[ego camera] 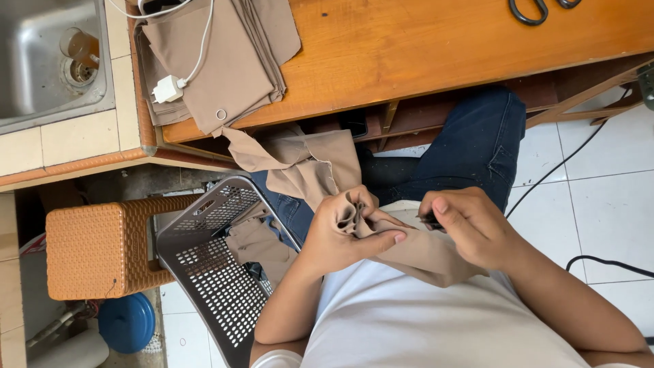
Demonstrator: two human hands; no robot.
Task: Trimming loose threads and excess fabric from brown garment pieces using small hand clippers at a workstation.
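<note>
Over our lap, left hand point(347, 232) bunches tan fabric point(415, 252); right hand point(470, 228) pinches a small dark tool point(430, 220). Mid-trimming, we judge; next needs steady aim at the seam.

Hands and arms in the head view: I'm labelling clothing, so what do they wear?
The left hand and right hand are bare: no gloves, rings or watch visible. Both forearms are uncovered; the white shirt shows no sleeve reaching them.

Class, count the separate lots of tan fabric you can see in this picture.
3: a folded stack on the wooden table, the piece bunched in the left hand, and cloth in the grey basket. More may be hidden.
</note>
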